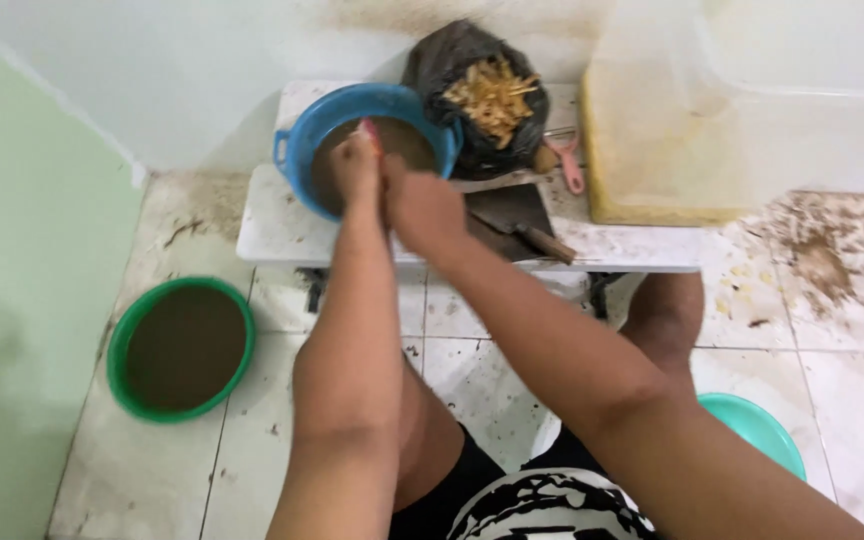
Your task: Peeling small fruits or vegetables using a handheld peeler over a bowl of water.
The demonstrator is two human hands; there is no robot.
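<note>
Leftmost, well apart from the white table (282,230), a green basin (180,347) of brown liquid sits on the floor. On the table's left end we note a blue basin (367,140) holding brown liquid. Our left hand (356,165) is over it, fingers closed around something small and pinkish; what it is we cannot tell. Our right hand (422,208) presses against the left, curled. Right of the blue basin: black bag (472,95) of pale strips, cleaver (517,222), large translucent tub (742,110).
</note>
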